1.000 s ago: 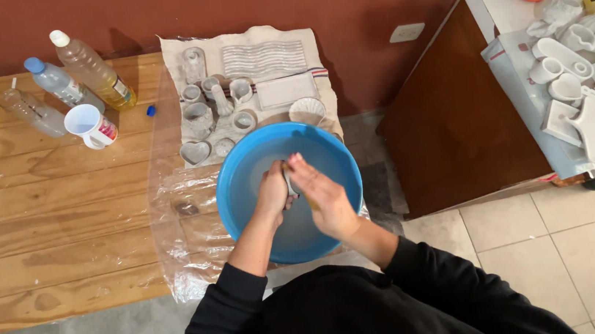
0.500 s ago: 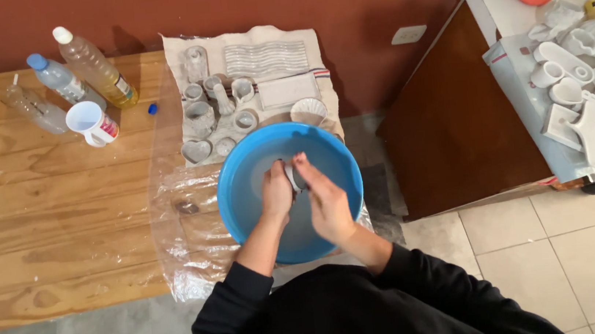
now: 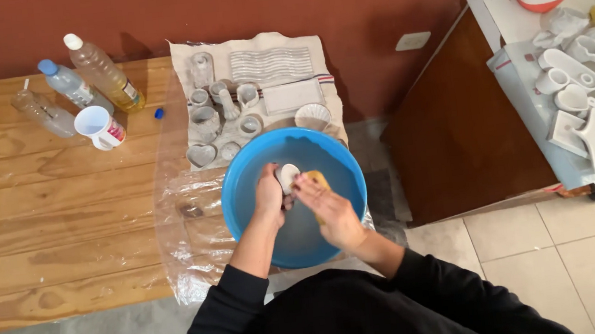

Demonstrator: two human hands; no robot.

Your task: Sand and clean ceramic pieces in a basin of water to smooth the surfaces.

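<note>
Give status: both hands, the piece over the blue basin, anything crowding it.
Left hand grips small white ceramic piece over blue basin. Right hand presses yellow sponge against it. Unglazed ceramic pieces on cloth behind basin, apart from it.

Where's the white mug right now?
The white mug stands on the wooden table, upper left in the head view, just below the bottles.
</note>
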